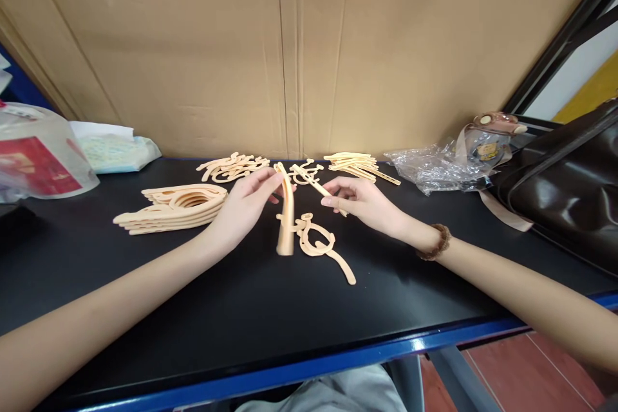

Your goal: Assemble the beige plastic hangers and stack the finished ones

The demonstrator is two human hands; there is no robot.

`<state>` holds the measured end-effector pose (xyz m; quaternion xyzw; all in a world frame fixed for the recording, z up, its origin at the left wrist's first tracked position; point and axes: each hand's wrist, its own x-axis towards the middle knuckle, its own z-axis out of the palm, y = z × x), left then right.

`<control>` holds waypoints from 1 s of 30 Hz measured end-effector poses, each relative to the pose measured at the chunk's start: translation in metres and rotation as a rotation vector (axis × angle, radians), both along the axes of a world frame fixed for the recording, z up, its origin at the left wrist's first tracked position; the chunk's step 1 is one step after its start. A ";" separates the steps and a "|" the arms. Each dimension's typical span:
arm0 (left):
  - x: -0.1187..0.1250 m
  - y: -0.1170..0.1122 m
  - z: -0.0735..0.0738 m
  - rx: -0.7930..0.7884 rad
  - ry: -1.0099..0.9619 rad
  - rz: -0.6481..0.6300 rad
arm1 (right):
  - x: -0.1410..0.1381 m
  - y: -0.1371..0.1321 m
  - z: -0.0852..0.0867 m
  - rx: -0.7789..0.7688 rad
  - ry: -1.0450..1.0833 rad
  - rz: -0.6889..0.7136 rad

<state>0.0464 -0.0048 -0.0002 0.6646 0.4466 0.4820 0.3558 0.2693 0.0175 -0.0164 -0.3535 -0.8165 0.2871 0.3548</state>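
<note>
My left hand is closed on the upper end of a curved beige piece, seen nearly edge-on and widening downward. Between the thumb and fingers of my right hand is a narrow beige strip, slanted with its far end up and to the left. Both are held above the black table, apart from each other. Below them lies a beige looped piece with a curved tail pointing toward me. Behind my hands is another looped piece, partly hidden.
Stacked curved beige pieces lie left of my left hand. A pile of looped pieces and a pile of strips lie at the back, before a cardboard wall. Clear plastic wrap and a dark bag are at right.
</note>
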 end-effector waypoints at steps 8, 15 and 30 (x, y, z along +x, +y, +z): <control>-0.004 -0.003 0.006 -0.300 -0.172 -0.080 | 0.015 0.009 -0.004 0.414 -0.457 -0.157; 0.000 -0.008 0.010 -0.405 -0.158 -0.140 | 0.019 0.014 -0.004 0.408 -0.542 -0.186; -0.002 -0.006 0.012 -0.494 -0.137 -0.041 | 0.014 0.005 0.001 0.376 -0.642 -0.173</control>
